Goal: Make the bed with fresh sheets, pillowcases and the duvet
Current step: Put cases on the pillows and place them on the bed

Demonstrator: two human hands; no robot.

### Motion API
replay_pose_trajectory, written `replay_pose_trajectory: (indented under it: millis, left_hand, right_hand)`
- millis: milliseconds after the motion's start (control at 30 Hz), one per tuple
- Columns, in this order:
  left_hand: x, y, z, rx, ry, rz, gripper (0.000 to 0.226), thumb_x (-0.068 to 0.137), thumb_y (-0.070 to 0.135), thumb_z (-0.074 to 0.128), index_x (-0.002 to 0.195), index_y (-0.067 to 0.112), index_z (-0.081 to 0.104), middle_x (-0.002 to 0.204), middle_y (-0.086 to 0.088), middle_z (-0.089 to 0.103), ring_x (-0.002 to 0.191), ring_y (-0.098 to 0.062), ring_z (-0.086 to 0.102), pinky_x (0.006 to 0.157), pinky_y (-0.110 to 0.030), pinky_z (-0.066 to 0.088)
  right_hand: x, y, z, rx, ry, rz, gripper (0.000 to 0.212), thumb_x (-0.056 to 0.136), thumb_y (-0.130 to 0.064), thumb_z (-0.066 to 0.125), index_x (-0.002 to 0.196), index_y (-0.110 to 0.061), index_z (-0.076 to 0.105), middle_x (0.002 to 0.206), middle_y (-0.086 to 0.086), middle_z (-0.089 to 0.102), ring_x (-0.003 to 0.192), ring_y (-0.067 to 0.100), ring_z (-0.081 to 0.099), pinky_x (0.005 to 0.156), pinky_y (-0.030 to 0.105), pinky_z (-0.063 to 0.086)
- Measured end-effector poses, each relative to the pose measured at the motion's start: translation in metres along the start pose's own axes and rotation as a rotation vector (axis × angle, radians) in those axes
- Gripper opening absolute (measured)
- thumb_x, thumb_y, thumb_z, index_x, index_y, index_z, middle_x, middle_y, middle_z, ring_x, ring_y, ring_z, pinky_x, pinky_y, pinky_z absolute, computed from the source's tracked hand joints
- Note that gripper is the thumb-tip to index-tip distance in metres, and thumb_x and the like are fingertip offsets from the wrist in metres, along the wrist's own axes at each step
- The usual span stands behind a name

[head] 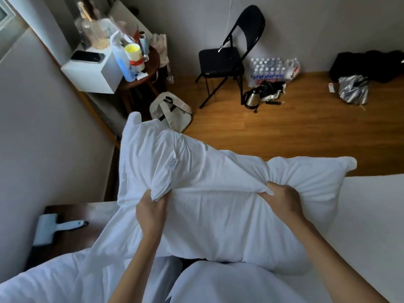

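Left to right: lint roller (57, 229) on the near-left bedside surface; left hand (150, 212) clenched on a bunched pillowcase (175, 171) edge; pillow (229, 215) held above the near bed (371, 226), centre; right hand (282, 199) pinching the pillowcase's opposite edge; folding chair (227, 60) far behind.

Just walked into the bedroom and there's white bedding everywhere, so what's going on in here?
A person is putting a pillowcase on a pillow. The left hand grips the bunched edge of the case near its label, and the right hand pinches the fabric further along. The pillow is held above the bed, one corner sticking out bare on the right. A lint roller lies on the dark bedside table.
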State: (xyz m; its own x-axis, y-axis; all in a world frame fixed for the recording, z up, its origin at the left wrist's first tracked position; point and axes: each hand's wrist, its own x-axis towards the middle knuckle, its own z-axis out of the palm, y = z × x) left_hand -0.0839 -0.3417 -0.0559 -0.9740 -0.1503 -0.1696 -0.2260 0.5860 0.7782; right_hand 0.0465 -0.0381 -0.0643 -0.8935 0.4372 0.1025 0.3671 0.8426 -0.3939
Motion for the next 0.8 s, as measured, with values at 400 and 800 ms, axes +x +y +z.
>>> replay_pose_trajectory:
  millis: [400, 800]
  left_hand:
    - [0.315, 0.178, 0.102, 0.039, -0.047, 0.167, 0.035, 0.089, 0.031, 0.065, 0.074, 0.000, 0.055, 0.063, -0.007, 0.057, 0.058, -0.017, 0.050, 0.054, -0.032, 0.037]
    - [0.504, 0.323, 0.271, 0.133, -0.508, 0.363, 0.027, 0.088, 0.029, 0.064, 0.070, 0.014, 0.050, 0.063, 0.001, 0.056, 0.066, -0.026, 0.054, 0.058, -0.033, 0.035]
  right_hand:
    - [0.331, -0.017, 0.031, 0.041, 0.063, 0.041, 0.058, 0.068, -0.017, 0.085, 0.058, -0.019, 0.028, 0.041, -0.001, 0.036, 0.039, 0.018, 0.032, 0.045, 0.022, 0.027]
    - [0.456, 0.008, 0.052, -0.108, 0.283, 0.541, 0.028, 0.076, -0.030, 0.076, 0.062, -0.010, 0.062, 0.052, 0.006, 0.061, 0.045, 0.024, 0.056, 0.052, 0.022, 0.039]
